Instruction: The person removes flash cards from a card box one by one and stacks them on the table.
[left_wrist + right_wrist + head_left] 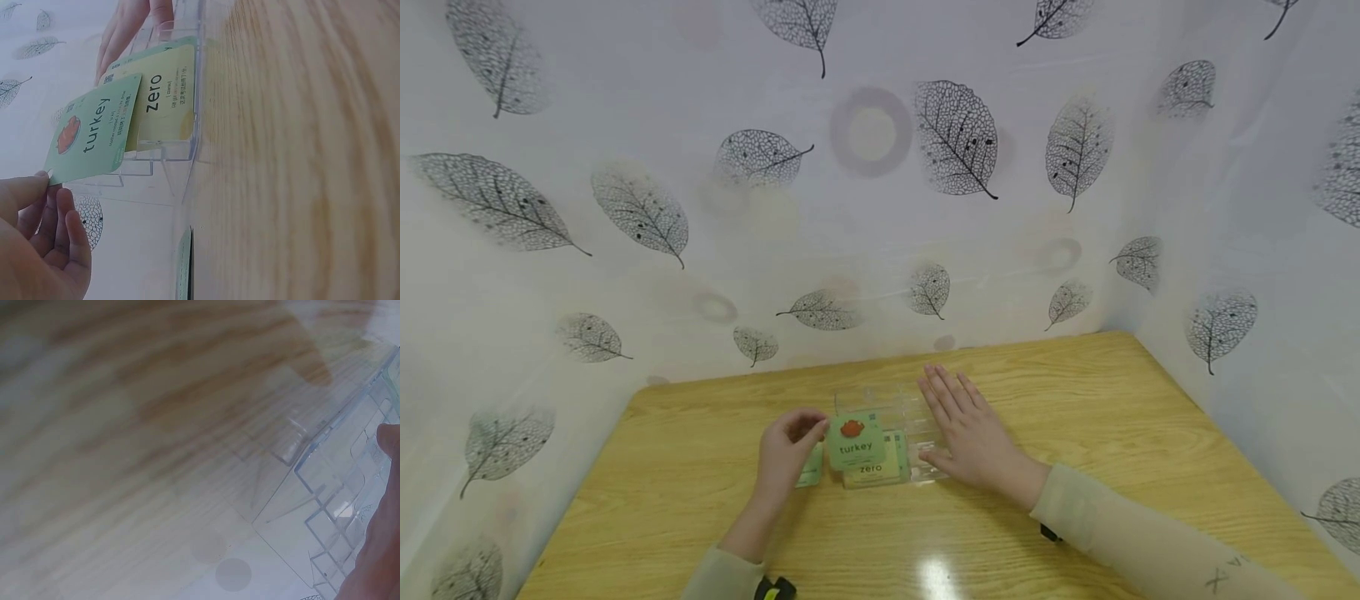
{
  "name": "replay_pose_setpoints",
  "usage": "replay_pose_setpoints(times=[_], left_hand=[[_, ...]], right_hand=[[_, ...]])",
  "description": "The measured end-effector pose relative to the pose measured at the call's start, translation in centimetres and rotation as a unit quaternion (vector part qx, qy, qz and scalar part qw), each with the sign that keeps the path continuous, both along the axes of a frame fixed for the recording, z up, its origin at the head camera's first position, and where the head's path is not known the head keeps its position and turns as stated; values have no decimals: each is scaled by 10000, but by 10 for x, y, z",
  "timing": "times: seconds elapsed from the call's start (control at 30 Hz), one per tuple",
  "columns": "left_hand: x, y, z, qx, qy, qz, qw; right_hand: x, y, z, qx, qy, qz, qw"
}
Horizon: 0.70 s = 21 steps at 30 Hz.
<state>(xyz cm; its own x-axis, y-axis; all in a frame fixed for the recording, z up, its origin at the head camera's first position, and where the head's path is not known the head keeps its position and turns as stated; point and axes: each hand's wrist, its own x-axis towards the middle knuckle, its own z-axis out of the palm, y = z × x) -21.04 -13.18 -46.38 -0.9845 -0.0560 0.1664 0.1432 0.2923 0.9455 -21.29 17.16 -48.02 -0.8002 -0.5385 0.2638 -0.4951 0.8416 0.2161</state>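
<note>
My left hand pinches a green flashcard marked "turkey" at its corner, between thumb and fingertips. The card tilts over a clear plastic holder with several compartments. In the left wrist view a yellow "zero" card sits in the holder's near compartment, with a green card's edge showing behind it. My right hand lies with straight fingers along the holder's right side. The right wrist view shows its thumb at the holder's clear walls.
Another green card lies on the wooden table left of the holder, partly hidden behind my left hand. A leaf-patterned white sheet stands around the back and sides of the table.
</note>
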Motion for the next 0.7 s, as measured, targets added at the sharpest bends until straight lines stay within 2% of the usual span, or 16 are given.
replay_pose_setpoints(times=[0.3,0.7], left_hand=[[0,-2,-1,130,131,38,9998],[0,-6,1,162,-70,65,9998]], right_hand=[[0,0,0,5,88,0,10000],[0,0,0,55,-42,-49,10000]])
